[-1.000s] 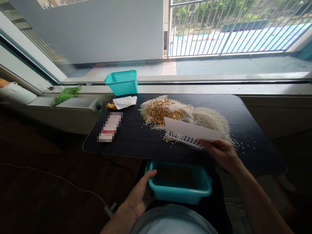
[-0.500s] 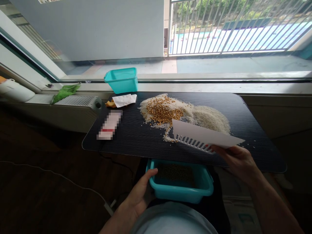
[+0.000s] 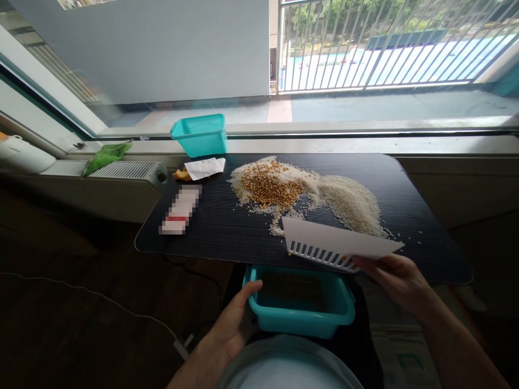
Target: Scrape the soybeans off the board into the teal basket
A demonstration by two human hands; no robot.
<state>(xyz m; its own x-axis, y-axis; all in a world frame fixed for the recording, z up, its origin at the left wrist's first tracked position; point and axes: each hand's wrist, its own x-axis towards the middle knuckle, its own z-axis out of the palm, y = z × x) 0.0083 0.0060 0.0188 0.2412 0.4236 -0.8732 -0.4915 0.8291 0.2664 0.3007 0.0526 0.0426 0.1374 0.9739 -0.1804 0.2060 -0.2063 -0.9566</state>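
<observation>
My right hand (image 3: 395, 278) is closed on a white slotted plastic scoop (image 3: 336, 237), tilted low over the table's near side. Beyond it lies a heap of white rice (image 3: 351, 200), joined on the left to a patch of yellow-brown soybeans (image 3: 270, 189) mixed with rice. A single bean lies near the scoop's left end. With my left hand (image 3: 241, 310) I grip the left wall of a turquoise tub (image 3: 302, 321), thumb over the rim. The tub is at my lap, just below the table edge, and small dark greenish grains (image 3: 292, 286) cover its bottom.
The dark table (image 3: 227, 227) also bears a white paper (image 3: 205, 168) over something orange-yellow and a blurred pinkish packet (image 3: 180, 209). Behind stands another turquoise tub (image 3: 200, 135) by the window. A radiator (image 3: 121, 173) with a green cloth (image 3: 107, 156) is at left; a white cable (image 3: 101, 294) crosses the floor.
My right hand has drawn the scoop toward me, closer to the near table edge, uncovering more of the rice. My left hand and the tub it holds have stayed in place.
</observation>
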